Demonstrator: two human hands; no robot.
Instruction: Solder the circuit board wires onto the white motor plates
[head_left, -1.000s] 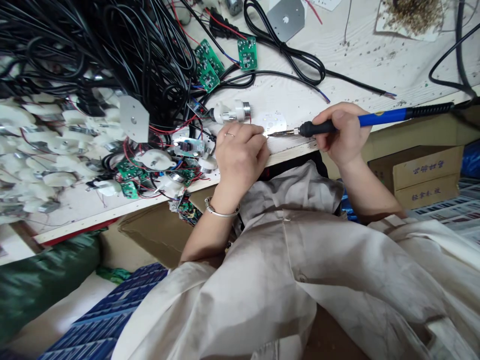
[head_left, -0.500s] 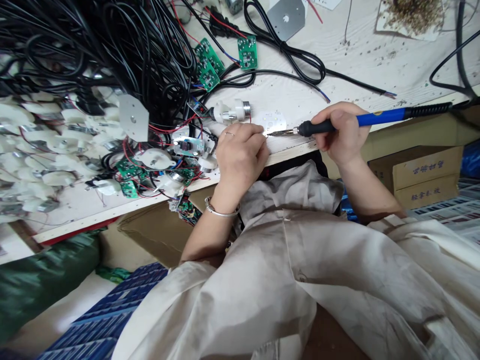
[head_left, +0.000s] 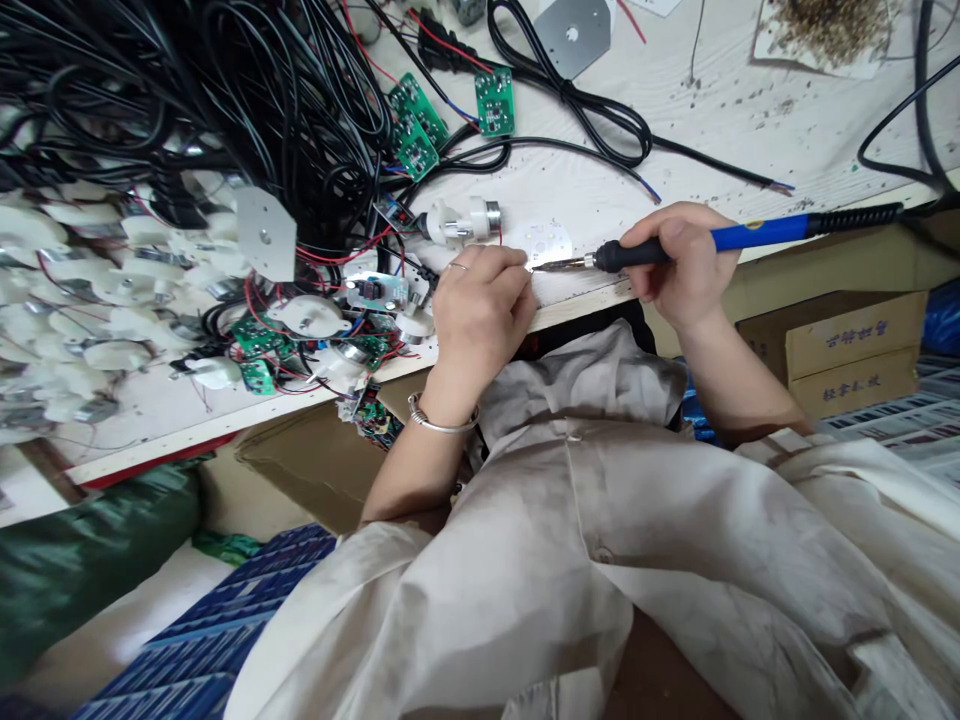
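My right hand [head_left: 679, 262] is wrapped round the dark grip of a blue soldering iron [head_left: 761, 232]. The iron points left, its metal tip close to the fingertips of my left hand [head_left: 484, 310]. Those fingers are curled down at the table edge, and whatever they pinch is hidden beneath them. Just beyond the tip lies a small white circuit board [head_left: 549, 243] with holes and pads, partly behind my left fingers. A white plastic part with a metal cylinder [head_left: 463, 220], probably a small motor, lies above my left hand, with a red wire by it.
Black cables [head_left: 300, 110] are heaped at the back left. White motor-like parts [head_left: 82, 290] pile up on the left. Green circuit boards [head_left: 495, 103] lie beyond my hands, near a coiled cable [head_left: 622, 140] and a grey metal plate [head_left: 574, 38]. A cardboard box [head_left: 855, 350] stands below right.
The soldering iron's tip has shifted very slightly left, toward my left fingertips. Both hands otherwise keep their places, and the bright glint on the white board has faded.
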